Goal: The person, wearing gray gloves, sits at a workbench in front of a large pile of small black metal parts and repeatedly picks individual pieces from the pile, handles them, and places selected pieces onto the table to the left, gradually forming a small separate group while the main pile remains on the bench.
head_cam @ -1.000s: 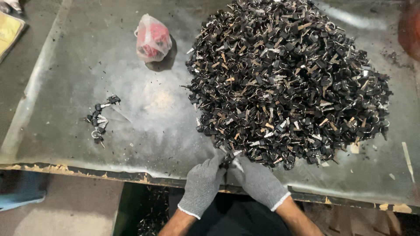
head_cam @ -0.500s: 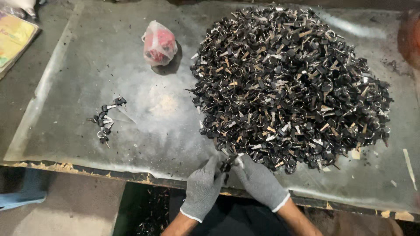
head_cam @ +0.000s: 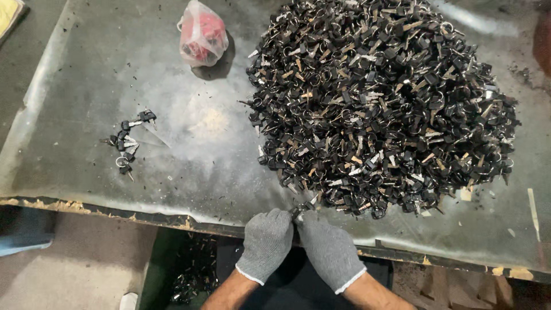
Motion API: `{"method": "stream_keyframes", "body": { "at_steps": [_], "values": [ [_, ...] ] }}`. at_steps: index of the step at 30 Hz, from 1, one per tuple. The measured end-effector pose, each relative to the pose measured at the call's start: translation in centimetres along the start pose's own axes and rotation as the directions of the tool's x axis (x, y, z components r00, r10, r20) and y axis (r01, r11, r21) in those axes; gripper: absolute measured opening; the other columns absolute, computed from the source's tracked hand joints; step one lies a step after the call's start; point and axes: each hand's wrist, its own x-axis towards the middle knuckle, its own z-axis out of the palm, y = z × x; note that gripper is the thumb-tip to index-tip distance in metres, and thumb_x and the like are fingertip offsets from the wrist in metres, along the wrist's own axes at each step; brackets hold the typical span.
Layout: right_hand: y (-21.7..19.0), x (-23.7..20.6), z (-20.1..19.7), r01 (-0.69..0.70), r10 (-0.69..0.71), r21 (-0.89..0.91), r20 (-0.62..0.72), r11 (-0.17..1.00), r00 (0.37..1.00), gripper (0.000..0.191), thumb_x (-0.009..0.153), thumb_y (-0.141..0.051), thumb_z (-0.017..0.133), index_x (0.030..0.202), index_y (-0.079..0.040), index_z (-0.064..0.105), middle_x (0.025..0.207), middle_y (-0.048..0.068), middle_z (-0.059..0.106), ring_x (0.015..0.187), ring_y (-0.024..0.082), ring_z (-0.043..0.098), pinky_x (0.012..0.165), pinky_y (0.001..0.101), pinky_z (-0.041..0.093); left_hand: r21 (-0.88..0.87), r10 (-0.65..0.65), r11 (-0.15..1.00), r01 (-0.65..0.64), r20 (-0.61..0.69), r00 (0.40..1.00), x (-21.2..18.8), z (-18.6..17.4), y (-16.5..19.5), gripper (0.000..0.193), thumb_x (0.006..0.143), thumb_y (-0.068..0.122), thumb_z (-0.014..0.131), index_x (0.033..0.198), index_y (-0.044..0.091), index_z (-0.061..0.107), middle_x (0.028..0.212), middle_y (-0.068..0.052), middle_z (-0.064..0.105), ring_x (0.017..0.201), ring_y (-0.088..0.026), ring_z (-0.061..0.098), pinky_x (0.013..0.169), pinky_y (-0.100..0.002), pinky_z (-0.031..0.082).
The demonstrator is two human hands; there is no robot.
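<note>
Head camera: two gloved hands pinched one key at the table's near edge

Fingers (head_cam: 294, 221) of both hands met over a small dark key (head_cam: 301, 210) with a ring, clenched on it from either side. The left hand (head_cam: 267, 241) and right hand (head_cam: 328, 248) wore grey knit gloves, likely because the metal bits were sharp and dirty. They worked right at the near rim of the table (head_cam: 86, 204), just beside the foot of the big pile of keys (head_cam: 379, 103), so each piece was a short reach away. Well apart to the left lay a small cluster of keys (head_cam: 127, 144), kept clear of the heap as if set aside. Farther back, near the pile's upper left, sat a knotted plastic bag (head_cam: 201, 34) with something red inside. Dust and black crumbs speckled the worn sheet covering the table.
</note>
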Motion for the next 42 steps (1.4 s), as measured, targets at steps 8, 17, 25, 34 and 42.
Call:
{"method": "stream_keyframes", "body": {
  "at_steps": [8, 17, 25, 34, 42],
  "values": [
    [-0.2, 0.5, -1.8, 0.021, -0.011, 0.078, -0.126, 0.997, 0.992, 0.063, 0.096, -0.027, 0.056, 0.153, -0.004, 0.039, 0.09, 0.02, 0.071, 0.079, 0.037, 0.073, 0.062, 0.0492, 0.06, 0.014, 0.044, 0.999, -0.044, -0.015, 0.999, 0.3, -0.4, 0.1, 0.007, 0.084, 0.012, 0.069, 0.083, 0.01, 0.062, 0.074, -0.01, 0.06, 0.065, -0.032, 0.063, 0.059, -0.046, 0.049],
    [0.1, 0.5, -1.9, 0.019, -0.021, -0.035, -0.05, 0.999, 0.999, 0.057, 0.096, -0.033, 0.061, 0.139, 0.001, 0.048, 0.092, 0.019, 0.071, 0.079, 0.034, 0.074, 0.063, 0.0446, 0.062, -0.036, -0.02, 0.999, 0.02, 0.002, 1.0, 0.5, -0.8, 0.2, 0.013, 0.084, 0.016, 0.072, 0.08, 0.009, 0.061, 0.072, -0.011, 0.06, 0.064, -0.034, 0.064, 0.057, -0.048, 0.05],
    [1.0, 1.1, -0.2, 0.143, 0.043, 0.528, -0.324, 0.837, 0.945, 0.049, 0.078, -0.024, 0.081, 0.118, -0.006, 0.058, 0.089, 0.015, 0.077, 0.075, 0.03, 0.079, 0.064, 0.0404, 0.064, -0.026, -0.181, 0.982, 0.189, 0.191, 0.965, 1.4, -1.0, -0.4, 0.012, 0.086, 0.021, 0.07, 0.085, 0.01, 0.064, 0.078, -0.013, 0.067, 0.072, -0.036, 0.068, 0.062, -0.05, 0.051],
    [1.4, 2.9, 4.2, 0.233, 0.035, 0.408, -0.55, 0.883, 0.834, 0.055, 0.08, -0.021, 0.083, 0.124, -0.005, 0.053, 0.089, 0.014, 0.078, 0.074, 0.03, 0.077, 0.063, 0.0421, 0.06, -0.025, -0.186, 0.98, 0.197, 0.23, 0.955, 1.2, -1.3, -0.4, 0.015, 0.078, 0.017, 0.071, 0.082, 0.008, 0.06, 0.079, -0.013, 0.065, 0.072, -0.036, 0.068, 0.063, -0.05, 0.051],
    [2.1, 1.6, 1.8, -0.006, 0.195, 0.529, -0.302, 0.849, 0.933, 0.054, 0.082, -0.02, 0.076, 0.124, -0.001, 0.049, 0.083, 0.019, 0.077, 0.068, 0.03, 0.078, 0.062, 0.0419, 0.062, -0.06, -0.145, 0.986, 0.154, 0.133, 0.981, 1.3, -1.1, -0.3, 0.014, 0.085, 0.02, 0.072, 0.084, 0.01, 0.063, 0.078, -0.011, 0.066, 0.07, -0.035, 0.068, 0.059, -0.049, 0.051]
  ]
}}
